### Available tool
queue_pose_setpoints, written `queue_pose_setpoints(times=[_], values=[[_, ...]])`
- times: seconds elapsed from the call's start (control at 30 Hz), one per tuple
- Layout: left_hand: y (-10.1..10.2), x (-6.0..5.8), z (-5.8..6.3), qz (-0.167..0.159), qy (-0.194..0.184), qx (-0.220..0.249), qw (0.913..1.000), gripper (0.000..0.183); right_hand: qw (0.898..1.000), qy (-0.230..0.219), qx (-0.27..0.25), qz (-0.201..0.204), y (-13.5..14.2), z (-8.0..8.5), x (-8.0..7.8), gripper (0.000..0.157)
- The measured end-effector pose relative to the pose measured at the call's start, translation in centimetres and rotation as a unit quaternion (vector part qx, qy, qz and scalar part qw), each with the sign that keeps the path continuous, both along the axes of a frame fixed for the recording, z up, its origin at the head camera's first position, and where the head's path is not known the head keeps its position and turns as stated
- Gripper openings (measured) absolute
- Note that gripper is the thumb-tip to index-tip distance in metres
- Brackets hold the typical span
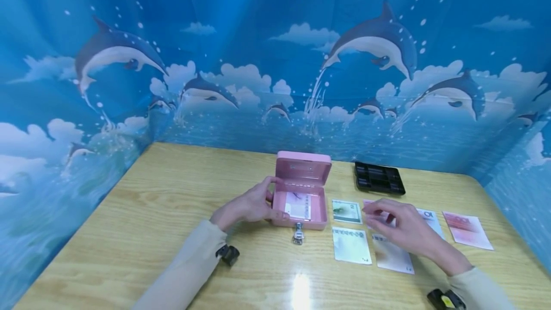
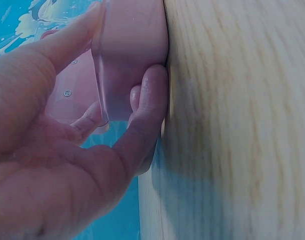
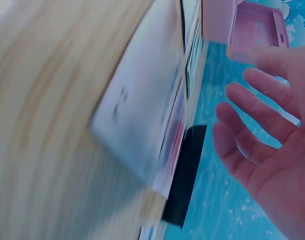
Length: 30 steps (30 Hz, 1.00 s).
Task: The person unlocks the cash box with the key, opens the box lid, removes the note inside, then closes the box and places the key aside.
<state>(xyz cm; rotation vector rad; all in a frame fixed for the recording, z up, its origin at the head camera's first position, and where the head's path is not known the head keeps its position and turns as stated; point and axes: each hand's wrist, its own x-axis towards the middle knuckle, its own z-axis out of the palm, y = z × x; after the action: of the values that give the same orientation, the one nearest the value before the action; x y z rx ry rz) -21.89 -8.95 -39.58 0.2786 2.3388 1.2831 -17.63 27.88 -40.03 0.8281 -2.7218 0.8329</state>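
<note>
A pink metal cash box (image 1: 320,204) stands on the table with its lid raised, and a pale purple banknote (image 1: 298,206) lies inside. My left hand (image 1: 258,201) grips the box's left side, thumb at the front rim. In the left wrist view, fingers (image 2: 151,95) bend against the box's outer wall near the table. To the right, my right hand (image 1: 400,224) hovers over laid-out banknotes, its fingers loosely bent and holding nothing. It partly hides a pinkish note and a bluish note (image 1: 432,224). A green note (image 1: 346,212) lies between box and hand.
Nearer me lie a pale note (image 1: 352,247) and a brownish note (image 1: 395,256); a red note (image 1: 467,230) is far right. A black compartment tray (image 1: 379,178) sits behind them. A metal latch (image 1: 298,234) hangs from the box's front. A dolphin-print curtain (image 1: 267,61) borders the table.
</note>
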Motion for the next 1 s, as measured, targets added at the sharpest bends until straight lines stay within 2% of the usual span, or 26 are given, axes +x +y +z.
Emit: queue_pose_setpoints(times=[0.23, 0.4, 0.63, 1.0], values=[[0.0, -0.1, 0.0, -0.001, -0.001, 0.001, 1.0000, 0.092, 0.999, -0.014, -0.031, 0.013, -2.0, 0.2, -0.4, 0.024], [0.0, -0.2, 0.0, -0.002, 0.001, -0.005, 1.0000, 0.091, 0.999, -0.005, -0.040, 0.028, -3.1, 0.0, -0.7, 0.028], [0.0, -0.1, 0.0, -0.004, 0.005, -0.022, 0.9997, 0.092, 0.998, -0.023, -0.041, 0.031, -4.7, 0.1, -1.0, 0.028], [-0.1, -0.2, -0.2, -0.007, 0.005, 0.000, 1.0000, 0.093, 0.997, -0.016, -0.048, 0.054, -7.9, -0.3, -2.5, 0.027]])
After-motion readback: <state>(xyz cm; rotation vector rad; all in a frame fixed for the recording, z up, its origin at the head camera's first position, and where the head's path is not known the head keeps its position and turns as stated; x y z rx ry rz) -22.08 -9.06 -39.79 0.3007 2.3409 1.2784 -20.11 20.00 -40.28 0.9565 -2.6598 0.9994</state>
